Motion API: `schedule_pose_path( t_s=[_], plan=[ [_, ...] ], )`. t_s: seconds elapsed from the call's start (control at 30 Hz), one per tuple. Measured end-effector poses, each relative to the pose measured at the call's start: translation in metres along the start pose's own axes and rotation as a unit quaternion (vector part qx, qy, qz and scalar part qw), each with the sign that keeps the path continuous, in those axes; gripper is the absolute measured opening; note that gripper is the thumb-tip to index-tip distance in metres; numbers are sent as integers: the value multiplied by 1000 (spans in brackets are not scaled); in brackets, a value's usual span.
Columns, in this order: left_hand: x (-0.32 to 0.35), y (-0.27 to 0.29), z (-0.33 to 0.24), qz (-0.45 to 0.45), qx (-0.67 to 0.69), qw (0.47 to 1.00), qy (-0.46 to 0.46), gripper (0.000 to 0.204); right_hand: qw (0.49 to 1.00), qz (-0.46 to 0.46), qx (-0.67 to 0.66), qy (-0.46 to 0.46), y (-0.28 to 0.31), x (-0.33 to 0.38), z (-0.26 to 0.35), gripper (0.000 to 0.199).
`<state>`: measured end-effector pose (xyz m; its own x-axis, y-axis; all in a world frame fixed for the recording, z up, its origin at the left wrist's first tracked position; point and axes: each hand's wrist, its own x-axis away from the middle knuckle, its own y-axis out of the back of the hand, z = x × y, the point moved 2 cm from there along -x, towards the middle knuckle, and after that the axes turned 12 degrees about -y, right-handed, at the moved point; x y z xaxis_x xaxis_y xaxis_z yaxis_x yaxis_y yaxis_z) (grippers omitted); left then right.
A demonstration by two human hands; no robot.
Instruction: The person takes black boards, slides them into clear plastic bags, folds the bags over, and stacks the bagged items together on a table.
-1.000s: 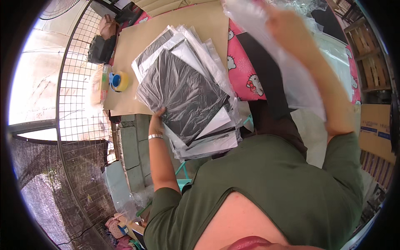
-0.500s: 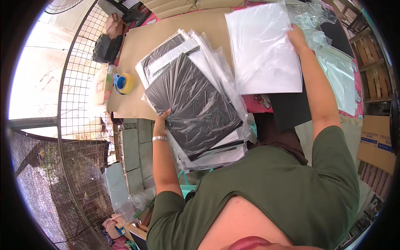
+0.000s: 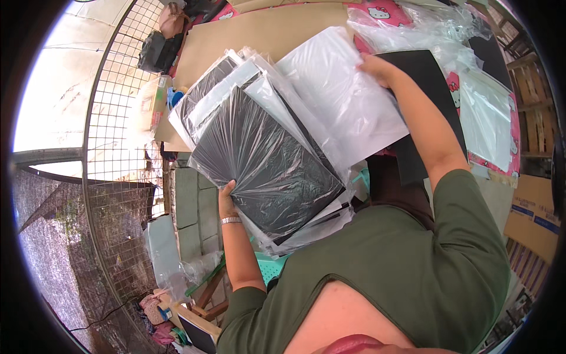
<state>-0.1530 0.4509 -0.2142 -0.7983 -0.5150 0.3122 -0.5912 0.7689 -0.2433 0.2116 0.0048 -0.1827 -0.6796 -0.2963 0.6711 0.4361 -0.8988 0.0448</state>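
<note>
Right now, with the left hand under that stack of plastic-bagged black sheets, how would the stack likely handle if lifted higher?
The stack of bagged black sheets probably slides apart easily: its glossy wrappers already fan out unevenly. It looks fairly stiff, since it stays flat while the left hand supports only its lower edge. The white sheet in the right hand seems lighter.

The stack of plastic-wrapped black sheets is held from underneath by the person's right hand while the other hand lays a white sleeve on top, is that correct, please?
Not quite: the head view shows the left hand, the one with the wrist bracelet, holding the stack of plastic-wrapped black sheets from underneath. The right hand is the one laying the white sleeve on top.
</note>
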Motion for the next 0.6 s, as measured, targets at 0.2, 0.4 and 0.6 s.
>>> schedule_pose_path(
  t_s=[0.2, 0.4, 0.6],
  plan=[
    [20, -48, -22, 3, 39, 998, 48, 38, 969, 191, -106, -119, -106, -20, -61, 64],
    [10, -64, -5, 22, -43, 996, 73, 33, 992, 122, -3, -28, -163, 43, -73, 71],
    [-2, -112, -102, 50, -144, 977, -148, 62, 963, 71, -63, 250, -128, 117, 17, 74]
  ],
)
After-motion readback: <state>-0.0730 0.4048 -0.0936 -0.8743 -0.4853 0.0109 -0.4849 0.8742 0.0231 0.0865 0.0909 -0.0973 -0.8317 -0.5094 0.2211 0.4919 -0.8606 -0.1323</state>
